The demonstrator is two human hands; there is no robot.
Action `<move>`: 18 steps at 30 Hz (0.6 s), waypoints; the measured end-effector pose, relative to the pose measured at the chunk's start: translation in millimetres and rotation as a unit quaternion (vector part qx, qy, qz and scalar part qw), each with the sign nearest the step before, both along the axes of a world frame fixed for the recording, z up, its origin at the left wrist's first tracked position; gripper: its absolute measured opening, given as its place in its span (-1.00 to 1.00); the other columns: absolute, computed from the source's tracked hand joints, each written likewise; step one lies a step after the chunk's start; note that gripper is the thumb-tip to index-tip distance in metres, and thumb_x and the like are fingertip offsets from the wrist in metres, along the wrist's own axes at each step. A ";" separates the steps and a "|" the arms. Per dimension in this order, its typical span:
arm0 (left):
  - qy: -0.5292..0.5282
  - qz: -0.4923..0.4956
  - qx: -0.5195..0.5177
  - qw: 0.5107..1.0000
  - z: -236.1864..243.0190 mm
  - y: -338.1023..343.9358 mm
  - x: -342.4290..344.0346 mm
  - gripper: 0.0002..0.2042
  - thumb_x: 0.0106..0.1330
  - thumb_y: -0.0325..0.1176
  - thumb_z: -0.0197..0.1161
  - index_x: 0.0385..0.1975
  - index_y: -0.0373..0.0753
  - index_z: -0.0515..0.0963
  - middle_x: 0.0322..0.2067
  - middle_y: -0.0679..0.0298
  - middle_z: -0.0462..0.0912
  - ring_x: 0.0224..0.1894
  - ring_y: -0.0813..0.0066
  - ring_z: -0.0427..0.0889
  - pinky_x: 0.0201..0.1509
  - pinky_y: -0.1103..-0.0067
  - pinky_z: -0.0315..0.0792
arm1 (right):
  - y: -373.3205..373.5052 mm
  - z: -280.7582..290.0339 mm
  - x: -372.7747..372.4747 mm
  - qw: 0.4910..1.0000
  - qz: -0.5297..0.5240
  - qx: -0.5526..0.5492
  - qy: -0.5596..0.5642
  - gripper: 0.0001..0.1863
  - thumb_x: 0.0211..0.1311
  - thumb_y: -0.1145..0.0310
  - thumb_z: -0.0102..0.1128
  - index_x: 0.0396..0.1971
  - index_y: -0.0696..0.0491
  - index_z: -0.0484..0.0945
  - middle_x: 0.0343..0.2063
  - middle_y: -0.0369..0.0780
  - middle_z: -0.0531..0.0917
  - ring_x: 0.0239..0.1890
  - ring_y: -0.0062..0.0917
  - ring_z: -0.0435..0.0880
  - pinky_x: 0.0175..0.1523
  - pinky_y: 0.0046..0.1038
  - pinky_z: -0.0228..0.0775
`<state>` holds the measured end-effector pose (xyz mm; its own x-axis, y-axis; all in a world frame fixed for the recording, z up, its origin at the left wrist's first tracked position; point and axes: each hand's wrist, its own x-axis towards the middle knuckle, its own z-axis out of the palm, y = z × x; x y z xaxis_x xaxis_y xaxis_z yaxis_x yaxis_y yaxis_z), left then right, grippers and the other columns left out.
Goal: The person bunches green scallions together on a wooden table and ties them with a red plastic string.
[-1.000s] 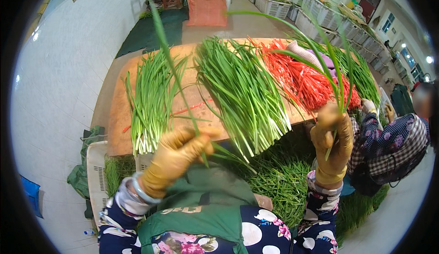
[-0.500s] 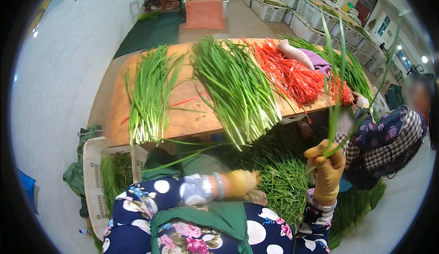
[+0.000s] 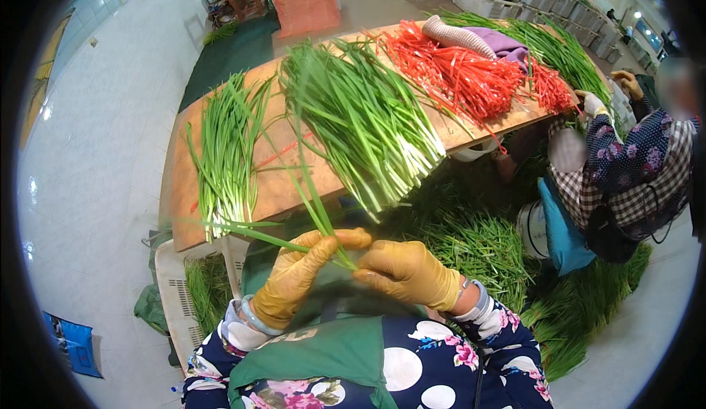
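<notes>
In front of my apron, my left hand [image 3: 298, 273], in a yellow glove, is closed around a few long green chives [image 3: 315, 201] whose leaves fan out up and to the left. My right hand [image 3: 415, 271], gloved the same way, pinches at the pale lower ends of these stalks. Beyond them on the wooden table [image 3: 294, 181], a smaller chive bundle [image 3: 226, 159] lies at the left and a thicker chive bundle [image 3: 360, 118] in the middle. Right of it sits a heap of red ties [image 3: 460, 70].
Loose chives [image 3: 478, 254] are piled below the table on my right. A white plastic crate [image 3: 179, 291] holding greens stands at my left. At the right sits a co-worker [image 3: 625, 166] in checked clothing, hands at more chives [image 3: 566, 56]. A purple cloth [image 3: 504, 45] rests by the ties.
My right hand has come down and inward from holding chives upright at the right. My hands have met in the middle, with chives now in the left. The view has shifted slightly.
</notes>
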<state>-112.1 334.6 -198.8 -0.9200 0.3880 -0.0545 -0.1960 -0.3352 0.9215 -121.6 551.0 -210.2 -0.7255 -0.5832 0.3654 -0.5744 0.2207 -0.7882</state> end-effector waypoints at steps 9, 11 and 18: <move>-0.066 0.065 0.176 0.980 -24.4 -36.0 -15.9 -0.71 0.59 -0.25 0.01 -0.05 -0.37 0.55 -0.20 0.03 0.74 0.03 0.07 0.72 0.25 0.08 0.53 | 84.2 -54.3 23.1 0.985 -0.135 0.088 -0.054 -0.82 0.24 0.28 0.38 -0.38 0.06 0.61 -0.48 -0.14 0.58 -0.45 -0.25 0.63 -0.35 -0.29 0.47; -0.109 0.033 0.243 0.963 -34.6 -40.1 -17.0 -0.74 0.57 -0.25 0.05 -0.09 -0.35 0.54 -0.29 0.13 0.69 -0.10 0.17 0.71 0.26 0.11 0.52 | 109.1 -70.4 15.5 0.909 -0.224 0.346 -0.055 -0.69 0.16 0.25 0.43 -0.19 0.07 0.58 -0.33 -0.16 0.63 -0.27 -0.25 0.66 -0.17 -0.29 0.53; -0.144 0.039 0.314 0.938 -60.6 -39.3 -9.6 -0.81 0.50 -0.26 0.17 -0.22 -0.26 0.51 -0.62 0.46 0.18 -0.61 0.65 0.09 -0.48 0.61 0.01 | 77.5 -117.4 -55.1 0.887 -0.223 0.356 0.192 -0.30 0.14 0.04 0.36 0.25 0.05 0.44 0.20 -0.03 0.46 0.30 -0.07 0.38 0.41 -0.06 0.13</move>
<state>-121.7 295.3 -259.4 -0.9291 0.3591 -0.0878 -0.3586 -0.8178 0.4502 -176.7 628.5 -327.6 -0.8438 -0.4512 0.2905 -0.5006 0.8568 -0.1232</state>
